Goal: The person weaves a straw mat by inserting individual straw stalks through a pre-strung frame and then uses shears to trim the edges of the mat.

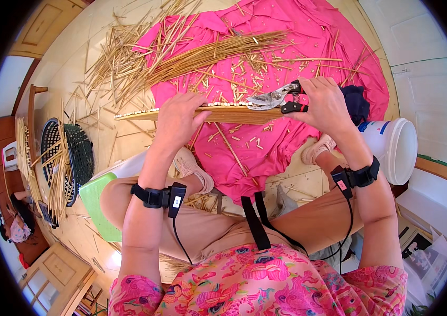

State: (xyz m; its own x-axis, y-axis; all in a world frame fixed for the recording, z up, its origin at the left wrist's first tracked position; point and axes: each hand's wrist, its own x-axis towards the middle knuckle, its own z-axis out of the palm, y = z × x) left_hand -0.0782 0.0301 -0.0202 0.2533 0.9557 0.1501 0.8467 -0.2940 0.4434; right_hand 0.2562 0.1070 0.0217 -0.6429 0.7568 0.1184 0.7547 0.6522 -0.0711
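Note:
My left hand [178, 117] is closed over the upper edge of a flat panel of reed stalks [242, 116], held on edge above the pink cloth. A row of pale cut stalk ends runs along the panel's top. In my right hand [326, 102] is a pair of pruning shears [275, 98] with red and black handles. Their metal blades point left and lie against the cut ends near the panel's right end. My right fingers wrap the handles, partly hiding them.
Pink cloth [286, 155] covers the floor ahead, scattered with short stalk offcuts. A long reed bundle [207, 55] lies across its far side. To the left stand a dark green basket [78, 152] with stalks and a light green board [97, 203]. A white bucket [403, 151] lies at right.

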